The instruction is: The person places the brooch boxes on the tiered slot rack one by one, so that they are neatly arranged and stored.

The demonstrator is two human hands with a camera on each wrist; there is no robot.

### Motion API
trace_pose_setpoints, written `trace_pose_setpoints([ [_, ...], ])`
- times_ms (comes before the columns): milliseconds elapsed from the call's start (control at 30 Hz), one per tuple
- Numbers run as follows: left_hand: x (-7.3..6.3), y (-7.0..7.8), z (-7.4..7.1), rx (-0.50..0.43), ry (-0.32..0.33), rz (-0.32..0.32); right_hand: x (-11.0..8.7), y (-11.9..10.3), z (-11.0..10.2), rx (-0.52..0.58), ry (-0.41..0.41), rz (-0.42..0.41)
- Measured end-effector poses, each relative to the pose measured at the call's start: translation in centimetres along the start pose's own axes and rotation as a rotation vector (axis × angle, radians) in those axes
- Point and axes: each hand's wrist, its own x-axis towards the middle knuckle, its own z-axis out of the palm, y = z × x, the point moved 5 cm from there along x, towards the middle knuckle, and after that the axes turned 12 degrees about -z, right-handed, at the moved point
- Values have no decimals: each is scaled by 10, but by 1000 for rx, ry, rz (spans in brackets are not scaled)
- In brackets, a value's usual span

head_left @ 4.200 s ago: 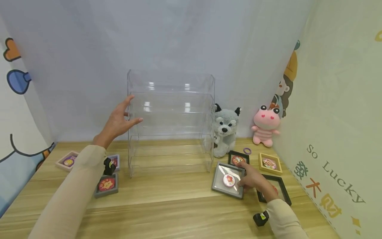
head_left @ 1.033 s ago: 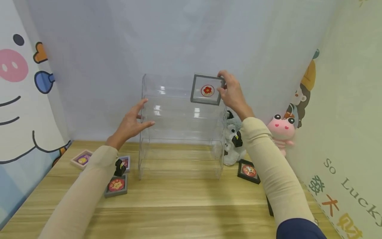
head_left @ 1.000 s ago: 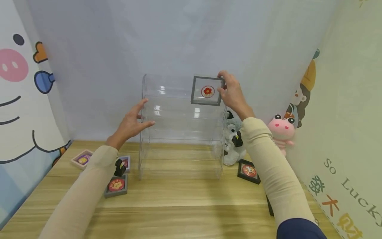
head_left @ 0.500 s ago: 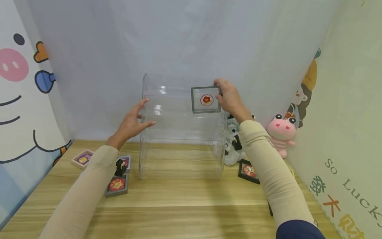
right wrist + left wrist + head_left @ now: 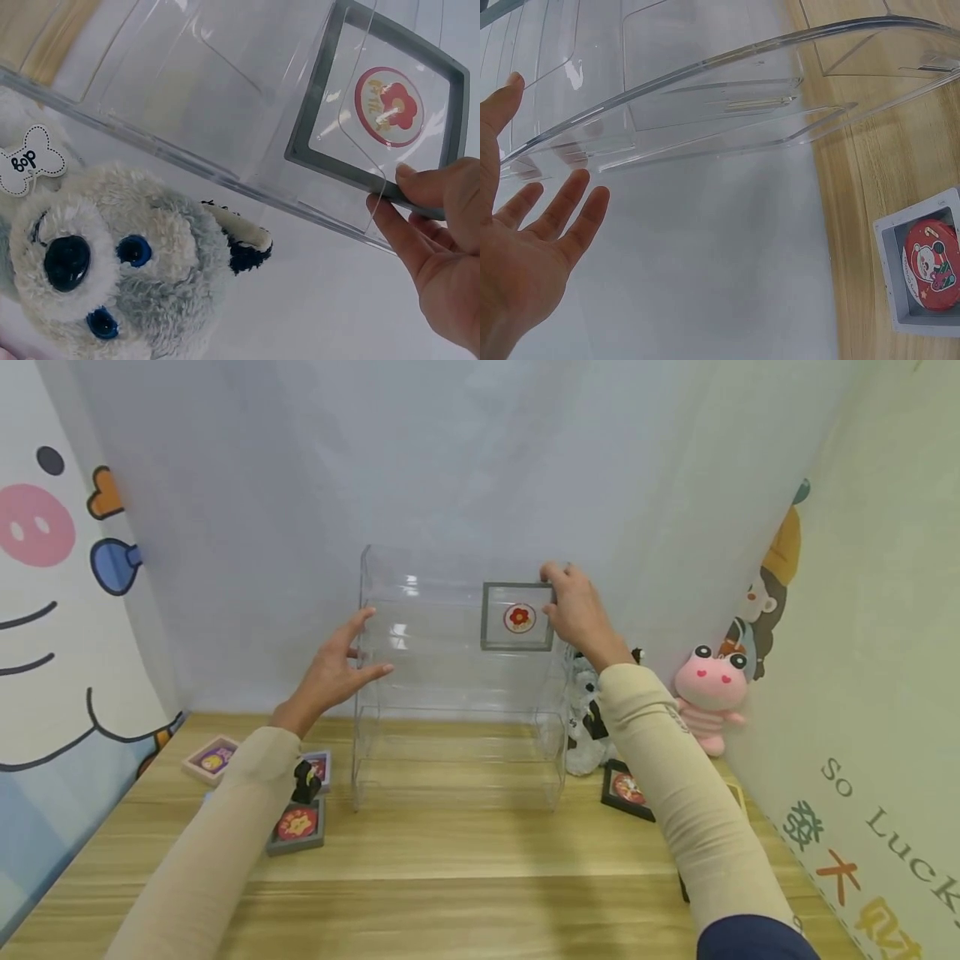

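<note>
A clear acrylic tiered display rack [image 5: 457, 760] stands on the wooden table. My right hand [image 5: 581, 614] pinches the right edge of a grey square display frame [image 5: 517, 649], thumb in front and fingers behind. This frame holds a round badge [image 5: 520, 618] with a red flower. It is upright at the rack's upper right; in the right wrist view a clear front lip [image 5: 345, 112] of the rack crosses it. My left hand [image 5: 333, 664] is at the rack's left side, thumb and fingers spread on either side of the clear side panel [image 5: 705, 67].
On the left lie several small framed badges, including a grey one [image 5: 297, 828] and a pink one [image 5: 210, 760]. A grey plush dog [image 5: 135, 247] sits right of the rack, with a black frame [image 5: 627, 789] before it. A pink plush toy [image 5: 708, 693] leans farther right.
My right hand lifted the grey frame from the table up to the rack's upper right, then lowered it slightly and brought it upright. My left hand keeps its place at the rack's side.
</note>
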Motion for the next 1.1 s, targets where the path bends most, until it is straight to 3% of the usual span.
trace_pose_setpoints([
  [333, 1, 3, 2, 2, -12, 4, -5, 0, -4, -16, -14, 40],
  [700, 4, 5, 1, -2, -13, 16, -5, -2, -19, 16, -13, 29],
  [1100, 0, 3, 1, 9, -14, 7, -35, 1, -38, 89, 84, -50],
])
